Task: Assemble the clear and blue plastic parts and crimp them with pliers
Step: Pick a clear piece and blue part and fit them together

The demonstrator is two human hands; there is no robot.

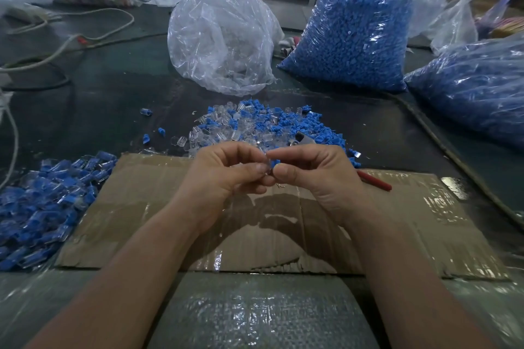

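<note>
Over the near brown cardboard sheet (141, 207), the left hand (226, 171) pinches a small clear plastic part (266, 168) against the small blue plastic part (276, 163) pinched by the right hand (314, 176); a skewed push could jam or drop them.

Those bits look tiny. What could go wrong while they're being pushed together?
The clear part and blue part are merely pinched between the left hand and right hand, so one might slip and drop. The pliers lie half hidden behind the right hand, so grabbing them could be awkward.
</note>
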